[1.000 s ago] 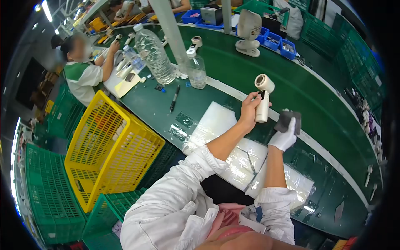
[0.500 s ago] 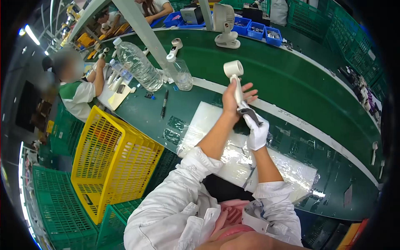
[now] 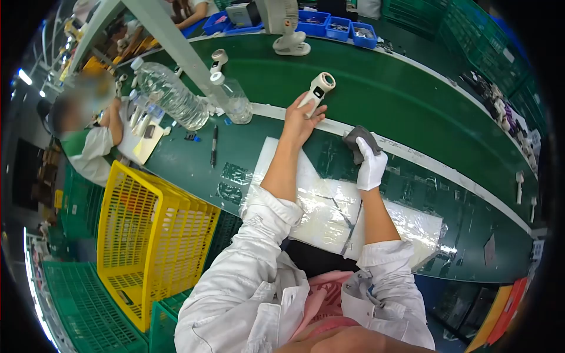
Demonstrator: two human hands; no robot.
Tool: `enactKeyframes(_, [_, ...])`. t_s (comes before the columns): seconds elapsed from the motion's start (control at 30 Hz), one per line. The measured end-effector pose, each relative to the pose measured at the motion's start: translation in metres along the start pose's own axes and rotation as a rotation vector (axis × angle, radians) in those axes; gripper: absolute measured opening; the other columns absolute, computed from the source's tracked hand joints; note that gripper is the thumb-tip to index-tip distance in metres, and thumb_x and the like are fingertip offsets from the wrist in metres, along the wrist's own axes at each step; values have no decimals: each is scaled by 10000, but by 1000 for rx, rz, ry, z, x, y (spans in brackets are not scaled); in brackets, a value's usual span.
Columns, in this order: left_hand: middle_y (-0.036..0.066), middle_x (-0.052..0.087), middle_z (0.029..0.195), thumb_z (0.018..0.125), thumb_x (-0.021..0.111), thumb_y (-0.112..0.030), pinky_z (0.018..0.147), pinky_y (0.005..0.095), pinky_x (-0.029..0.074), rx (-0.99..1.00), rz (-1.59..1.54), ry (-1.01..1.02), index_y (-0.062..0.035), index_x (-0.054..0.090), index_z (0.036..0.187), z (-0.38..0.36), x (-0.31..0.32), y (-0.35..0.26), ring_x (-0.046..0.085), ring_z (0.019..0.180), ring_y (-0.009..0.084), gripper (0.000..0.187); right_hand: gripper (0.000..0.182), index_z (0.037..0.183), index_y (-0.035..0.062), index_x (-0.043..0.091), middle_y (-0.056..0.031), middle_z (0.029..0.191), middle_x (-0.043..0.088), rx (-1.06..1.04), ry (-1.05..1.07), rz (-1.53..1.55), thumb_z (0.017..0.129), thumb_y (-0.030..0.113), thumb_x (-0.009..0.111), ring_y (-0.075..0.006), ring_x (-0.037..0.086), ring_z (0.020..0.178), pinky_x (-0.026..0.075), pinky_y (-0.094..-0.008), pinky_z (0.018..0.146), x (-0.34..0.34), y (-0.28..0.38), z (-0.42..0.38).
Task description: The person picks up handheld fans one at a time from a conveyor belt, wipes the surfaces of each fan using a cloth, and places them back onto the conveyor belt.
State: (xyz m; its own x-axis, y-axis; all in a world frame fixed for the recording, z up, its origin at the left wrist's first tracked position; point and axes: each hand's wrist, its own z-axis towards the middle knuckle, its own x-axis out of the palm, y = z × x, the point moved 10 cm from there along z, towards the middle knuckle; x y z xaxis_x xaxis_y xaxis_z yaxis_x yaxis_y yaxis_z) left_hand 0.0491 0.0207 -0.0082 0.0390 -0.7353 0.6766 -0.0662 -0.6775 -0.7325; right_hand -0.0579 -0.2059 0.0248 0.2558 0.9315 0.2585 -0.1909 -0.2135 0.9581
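My bare left hand [image 3: 299, 120] grips the handle of a small white hand-held device [image 3: 318, 88] with a round head, held out low over the green conveyor belt [image 3: 400, 100]. My right hand [image 3: 371, 166], in a white glove, holds a dark grey cloth [image 3: 357, 140] just right of the device, above the table's near edge. Both forearms reach out from white sleeves over a white foam pad wrapped in clear plastic [image 3: 329, 206].
A yellow crate [image 3: 147, 235] stands at my left, with green crates below. Two water bottles [image 3: 168, 94], a pen [image 3: 213, 146] and a grey post [image 3: 170, 47] lie left of the pad. A white fan [image 3: 282, 23] and blue bins [image 3: 329, 23] sit beyond the belt. A co-worker [image 3: 82, 135] sits far left.
My left hand has lowered the white device from upright in the air and stretched it out toward the belt. The gloved right hand with the cloth has come off the handle.
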Motion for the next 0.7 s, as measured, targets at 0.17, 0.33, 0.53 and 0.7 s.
enactKeyframes(0.17, [322, 448, 1391, 845, 467, -102, 1142, 609, 373, -54, -668, 67, 119, 351, 1381, -8, 13, -10, 426, 1345, 532, 592, 231, 998, -34, 744, 45, 709, 578, 25, 24, 46, 913, 180, 723, -55, 424, 568, 292, -247, 526, 5, -9, 5])
enactKeyframes(0.33, [335, 364, 1469, 696, 436, -16, 1190, 659, 286, 11, -767, 44, 169, 300, 1381, -14, 12, -21, 353, 1399, 533, 723, 234, 1076, -31, 733, -1, 909, 689, 122, 79, 41, 914, 137, 712, -68, 573, 728, 428, -216, 642, 10, -16, 4])
enactKeyframes(0.53, [359, 339, 1461, 1057, 458, -213, 1164, 573, 393, -102, -561, -60, 194, 148, 1444, -1, -5, 1, 390, 1399, 482, 641, 253, 1101, -50, 720, -56, 1027, 714, 133, 107, 216, 902, 105, 706, -143, 662, 885, 511, -244, 788, 17, -19, 9])
enactKeyframes(0.7, [381, 389, 1429, 1057, 470, -387, 1134, 595, 409, -98, -487, -13, 211, 90, 1434, 11, -23, 10, 449, 1349, 481, 803, 296, 1139, -72, 681, -91, 1021, 706, 206, 78, 367, 880, 73, 693, -187, 683, 898, 573, -314, 829, 14, -25, 12])
